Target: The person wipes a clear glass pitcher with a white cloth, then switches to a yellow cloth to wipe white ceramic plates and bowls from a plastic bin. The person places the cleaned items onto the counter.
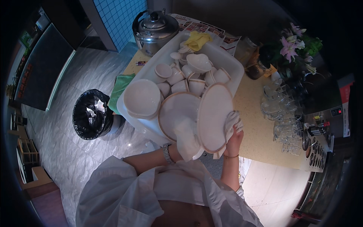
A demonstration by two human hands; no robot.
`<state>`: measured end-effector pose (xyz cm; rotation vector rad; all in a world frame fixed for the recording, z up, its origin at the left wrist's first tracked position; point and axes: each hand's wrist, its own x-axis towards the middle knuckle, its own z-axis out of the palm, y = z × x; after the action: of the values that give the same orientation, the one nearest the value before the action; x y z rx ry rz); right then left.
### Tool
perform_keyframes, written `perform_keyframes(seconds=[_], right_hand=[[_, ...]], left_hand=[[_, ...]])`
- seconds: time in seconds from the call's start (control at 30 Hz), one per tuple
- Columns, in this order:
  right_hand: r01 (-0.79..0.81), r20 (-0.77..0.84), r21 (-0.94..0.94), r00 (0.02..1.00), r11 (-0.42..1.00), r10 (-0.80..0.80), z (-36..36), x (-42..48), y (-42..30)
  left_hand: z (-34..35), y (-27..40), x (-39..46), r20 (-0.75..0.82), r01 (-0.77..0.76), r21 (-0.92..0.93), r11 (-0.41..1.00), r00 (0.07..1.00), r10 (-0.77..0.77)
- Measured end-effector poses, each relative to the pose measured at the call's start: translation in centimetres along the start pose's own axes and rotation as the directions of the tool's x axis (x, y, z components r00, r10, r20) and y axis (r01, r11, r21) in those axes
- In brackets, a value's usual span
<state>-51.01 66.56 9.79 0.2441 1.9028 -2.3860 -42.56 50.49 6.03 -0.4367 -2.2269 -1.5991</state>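
A white oval plate (215,117) with a tan rim is tilted on edge in front of me. My right hand (236,140) grips its right edge through a crumpled white cloth (234,122). At the plate's lower left is my left hand (177,151), mostly hidden under a pale cloth or glove (187,139); its fingers cannot be made out. Behind it, a larger round plate (177,112) leans in a white plastic tub (236,66). Stacked bowls (142,98) sit at the tub's near left, and several small cups (196,85), bowls and a white spoon (175,55) fill its middle.
The tub rests on a speckled tabletop (255,113) with a steel kettle (154,31), a yellow cloth (197,40) on its far rim and a green cloth (119,90) at left. Glass cups (280,105) and flowers (292,45) stand right. A lined bin (92,119) is on the floor.
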Motion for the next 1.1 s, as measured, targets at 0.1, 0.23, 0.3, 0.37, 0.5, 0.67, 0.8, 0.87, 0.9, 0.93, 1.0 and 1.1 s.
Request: perform_keyframes(seconds=[0.1,0.23,0.3,0.37,0.5,0.67,0.8,0.87,0.9,0.93,1.0,1.1], right_hand=[[-0.016,-0.097,-0.019,0.995,1.0,0.014,0.1,0.7,-0.8],[0.063,-0.145,-0.005,0.987,0.998,-0.063,-0.5,1.2,-1.1],[0.13,-0.151,-0.009,0.98,0.992,-0.129,-0.3,1.1,-1.8],[0.242,-0.149,-0.137,0.954,0.961,-0.261,-0.4,1.1,-1.9],[0.398,-0.062,-0.247,0.903,0.883,-0.424,0.5,1.0,-1.8],[0.449,-0.042,-0.245,0.881,0.859,-0.472,1.2,0.4,-3.4],[0.427,-0.107,-0.187,0.886,0.885,-0.451,1.0,0.4,-3.7],[0.401,-0.145,-0.092,0.9,0.912,-0.41,1.1,0.4,-3.5],[0.385,-0.157,-0.044,0.909,0.922,-0.387,1.1,0.6,-3.0],[0.369,-0.167,0.004,0.917,0.93,-0.363,1.1,0.8,-2.7],[0.323,-0.114,0.036,0.942,0.946,-0.317,1.2,0.6,-2.8],[0.198,0.056,-0.18,0.98,0.963,-0.191,0.4,0.5,-2.9]], left_hand=[[-1.3,1.8,1.2,0.264,0.056,0.281,0.958,0.955,-0.133],[-3.4,3.2,2.7,0.393,0.077,0.327,0.942,0.895,-0.21],[-3.9,1.5,2.0,0.068,-0.133,0.067,0.989,0.989,0.129],[-5.5,0.8,2.2,0.025,-0.193,0.29,0.937,0.981,0.194],[-5.9,1.6,3.4,-0.09,-0.072,0.137,0.988,0.992,0.085],[-5.6,2.8,4.8,-0.131,0.292,-0.324,0.9,0.928,-0.349],[-5.4,3.9,5.8,-0.196,0.302,-0.284,0.91,0.911,-0.363],[-5.4,3.3,5.6,-0.168,0.347,-0.292,0.891,0.899,-0.405],[-5.5,2.9,5.4,-0.155,0.37,-0.295,0.881,0.891,-0.426],[-5.5,2.7,5.3,-0.163,0.374,-0.289,0.881,0.888,-0.43],[-5.5,2.4,5.3,-0.183,0.381,-0.276,0.882,0.881,-0.437],[-5.6,2.9,5.3,-0.266,0.351,-0.309,0.884,0.86,-0.435]])
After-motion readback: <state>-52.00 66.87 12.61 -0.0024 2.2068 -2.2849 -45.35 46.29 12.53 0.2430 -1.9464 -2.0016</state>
